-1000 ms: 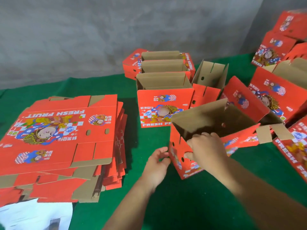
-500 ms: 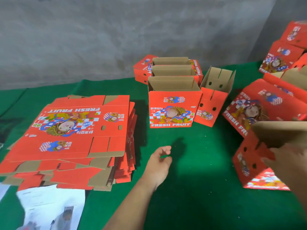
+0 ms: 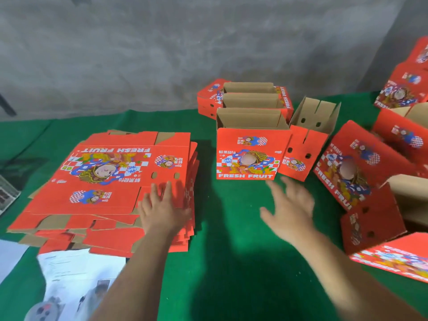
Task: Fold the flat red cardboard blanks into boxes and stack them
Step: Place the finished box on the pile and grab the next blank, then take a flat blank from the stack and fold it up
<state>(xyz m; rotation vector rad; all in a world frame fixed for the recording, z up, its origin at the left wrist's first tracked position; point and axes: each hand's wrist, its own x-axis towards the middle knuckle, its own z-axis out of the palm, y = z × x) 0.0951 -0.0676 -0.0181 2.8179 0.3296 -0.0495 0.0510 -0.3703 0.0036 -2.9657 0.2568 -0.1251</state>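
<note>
The step in hand appears to be the taking of a fresh blank: the left hand [image 3: 162, 207] is lying flat, fingers straight and slightly spread, on the near right corner of the top sheet of the stack of flat red blanks [image 3: 111, 181], pressing on it rather than gripping it. The right hand [image 3: 289, 205] is hovering wide open and empty over the green cloth [image 3: 231, 251], to the right of the stack and just in front of the upright folded box [image 3: 249, 149] that is showing its "FRESH FRUIT" face; motion blur is softening its outline. Both forearms are entering from the lower edge, the left one angling toward the stack, the right one reaching forward. Behind that upright box two more open boxes are standing in a row, and a part-folded box [image 3: 308, 144] is leaning against its right side. Farther right of the stack, further folded boxes [image 3: 356, 167] are lying tilted in a loose pile. Sheets of white paper [image 3: 69, 281] are lying in front of the stack. The next move probably calls for the left fingers to curl under the top blank's edge and separate it from the sheet beneath, with the right hand coming across to take the opposite edge; lifting two blanks at once is the likely hazard.
</note>
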